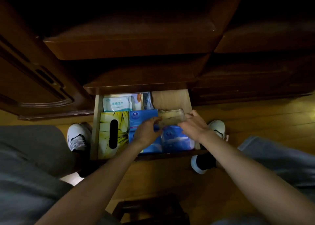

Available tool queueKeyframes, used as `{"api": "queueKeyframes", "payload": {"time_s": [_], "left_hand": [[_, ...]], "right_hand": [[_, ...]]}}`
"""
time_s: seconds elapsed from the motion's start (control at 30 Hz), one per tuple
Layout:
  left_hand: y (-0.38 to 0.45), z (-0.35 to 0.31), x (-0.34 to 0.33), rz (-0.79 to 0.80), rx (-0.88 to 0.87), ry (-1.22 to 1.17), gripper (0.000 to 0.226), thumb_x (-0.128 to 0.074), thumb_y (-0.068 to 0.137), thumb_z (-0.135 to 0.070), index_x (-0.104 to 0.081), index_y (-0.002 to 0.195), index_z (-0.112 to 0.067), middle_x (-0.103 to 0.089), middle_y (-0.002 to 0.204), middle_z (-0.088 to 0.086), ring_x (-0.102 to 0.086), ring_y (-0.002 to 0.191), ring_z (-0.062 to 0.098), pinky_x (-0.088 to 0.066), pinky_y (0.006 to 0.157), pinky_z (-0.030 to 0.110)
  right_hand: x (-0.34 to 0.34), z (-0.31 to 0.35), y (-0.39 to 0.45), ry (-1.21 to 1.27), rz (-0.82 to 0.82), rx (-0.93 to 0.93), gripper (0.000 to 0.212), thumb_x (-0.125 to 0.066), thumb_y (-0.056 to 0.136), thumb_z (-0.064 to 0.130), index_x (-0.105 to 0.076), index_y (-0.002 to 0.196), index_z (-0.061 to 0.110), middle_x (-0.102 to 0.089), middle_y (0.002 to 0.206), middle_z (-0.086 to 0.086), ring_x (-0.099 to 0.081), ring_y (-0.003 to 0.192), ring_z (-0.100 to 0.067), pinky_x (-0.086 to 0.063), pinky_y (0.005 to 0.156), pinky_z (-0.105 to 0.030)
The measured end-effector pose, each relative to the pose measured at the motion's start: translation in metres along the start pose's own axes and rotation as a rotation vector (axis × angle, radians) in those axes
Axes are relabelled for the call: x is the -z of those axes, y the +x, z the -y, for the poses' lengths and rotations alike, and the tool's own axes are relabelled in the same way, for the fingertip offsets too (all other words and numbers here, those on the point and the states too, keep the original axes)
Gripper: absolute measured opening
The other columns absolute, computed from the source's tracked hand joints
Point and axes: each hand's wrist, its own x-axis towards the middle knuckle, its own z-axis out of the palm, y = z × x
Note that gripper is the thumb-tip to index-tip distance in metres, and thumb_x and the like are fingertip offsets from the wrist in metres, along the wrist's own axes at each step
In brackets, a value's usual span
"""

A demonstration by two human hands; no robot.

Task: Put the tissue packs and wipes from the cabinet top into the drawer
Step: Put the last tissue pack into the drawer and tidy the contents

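Both hands, left (147, 131) and right (193, 124), pinch a clear-wrapped beige pack (171, 116) by its ends over the right side of the open drawer (96, 122), below a dark wooden cabinet (136, 42). Inside lie a wipes pack (117, 104) printed with Chinese characters ending 湿巾, a yellow floral tissue box (113, 133) and blue packs (142, 118) whose round logos are unreadable. White shoes (76, 137) flank the drawer on the wood floor (255, 115).

Dim, murky view (edges bowed by the wide lens), hands slightly blurred.
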Motion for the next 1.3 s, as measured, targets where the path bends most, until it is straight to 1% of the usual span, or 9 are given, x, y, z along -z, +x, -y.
{"api": "queueKeyframes", "payload": {"time_s": [0.2,0.27,0.37,0.47,0.6,0.8,1.0,1.17,1.3], "left_hand": [[-0.011,0.024,-0.004,0.157,-0.376,0.623,0.038,-0.060,0.092,-0.037,-0.067,0.127,-0.025,-0.057,0.140,-0.003,-0.039,0.137,0.026,-0.028,0.114,0.045],[-0.014,0.027,-0.012,0.165,-0.483,0.797,0.039,-0.048,0.097,-0.040,-0.066,0.128,-0.025,-0.047,0.151,0.001,-0.028,0.145,0.029,-0.016,0.120,0.053],[-0.016,0.024,-0.019,0.218,-0.543,0.936,0.046,-0.032,0.102,-0.046,-0.063,0.129,-0.026,-0.038,0.158,0.004,-0.018,0.150,0.032,-0.006,0.121,0.059],[-0.011,0.017,-0.019,0.304,-0.580,1.049,0.044,-0.031,0.103,-0.049,-0.059,0.133,-0.034,-0.045,0.153,0.003,-0.017,0.150,0.035,-0.001,0.118,0.064],[0.001,0.003,-0.023,0.466,-0.486,1.264,0.049,-0.030,0.103,-0.054,-0.060,0.133,-0.032,-0.044,0.154,0.002,-0.005,0.153,0.032,0.005,0.111,0.073],[-0.001,-0.018,-0.018,0.518,-0.489,1.259,0.036,-0.044,0.102,-0.041,-0.067,0.124,-0.026,-0.051,0.146,0.001,-0.010,0.151,0.035,0.005,0.112,0.075],[-0.034,0.003,0.043,0.274,-0.440,0.782,0.050,-0.037,0.101,-0.053,-0.053,0.140,-0.026,-0.041,0.155,-0.003,-0.031,0.144,0.021,-0.019,0.120,0.047],[-0.080,0.035,0.105,0.229,-0.231,0.699,0.074,-0.054,0.075,-0.081,-0.054,0.133,-0.035,-0.053,0.136,-0.008,-0.051,0.123,0.016,-0.044,0.097,0.035],[-0.109,0.050,0.118,0.388,-0.065,0.781,0.074,-0.073,0.070,-0.067,-0.054,0.130,-0.028,-0.059,0.128,-0.002,-0.058,0.112,0.019,-0.048,0.086,0.033]], "right_hand": [[-0.018,0.017,0.025,-0.167,0.139,-0.036,0.035,-0.058,0.096,0.048,-0.066,0.124,0.028,-0.059,0.139,-0.007,-0.032,0.143,-0.029,-0.010,0.117,-0.049],[-0.025,0.017,0.027,-0.234,0.105,-0.036,0.053,-0.061,0.092,0.056,-0.061,0.133,0.021,-0.056,0.141,-0.008,-0.035,0.139,-0.032,-0.019,0.117,-0.047],[-0.024,0.014,0.030,-0.096,0.003,-0.034,0.069,-0.073,0.084,0.052,-0.050,0.136,0.013,-0.058,0.135,-0.007,-0.053,0.123,-0.027,-0.040,0.102,-0.040],[-0.017,0.014,0.032,0.125,0.153,0.012,0.059,-0.080,0.083,0.039,-0.051,0.128,0.014,-0.056,0.130,-0.008,-0.061,0.111,-0.028,-0.046,0.076,-0.035],[-0.018,0.020,0.028,0.121,0.305,0.044,0.060,-0.076,0.089,0.026,-0.048,0.141,0.013,-0.040,0.147,-0.014,-0.053,0.123,-0.035,-0.048,0.086,-0.036],[-0.031,0.040,0.013,-0.066,0.237,0.008,0.050,-0.056,0.101,0.014,-0.042,0.149,0.015,-0.042,0.151,-0.014,-0.045,0.135,-0.033,-0.052,0.096,-0.046],[0.022,0.030,-0.002,0.105,0.120,0.009,0.024,-0.064,0.095,0.037,-0.064,0.112,0.020,-0.068,0.113,-0.005,-0.066,0.102,-0.027,-0.052,0.080,-0.036],[0.048,0.045,-0.037,0.394,-0.004,-0.044,0.020,-0.063,0.092,0.048,-0.063,0.099,0.030,-0.070,0.101,0.007,-0.066,0.094,-0.019,-0.051,0.076,-0.036],[0.025,0.061,-0.070,0.447,0.066,-0.014,0.035,-0.070,0.084,0.059,-0.060,0.107,0.034,-0.065,0.110,0.011,-0.060,0.092,-0.011,-0.046,0.070,-0.030]]}}
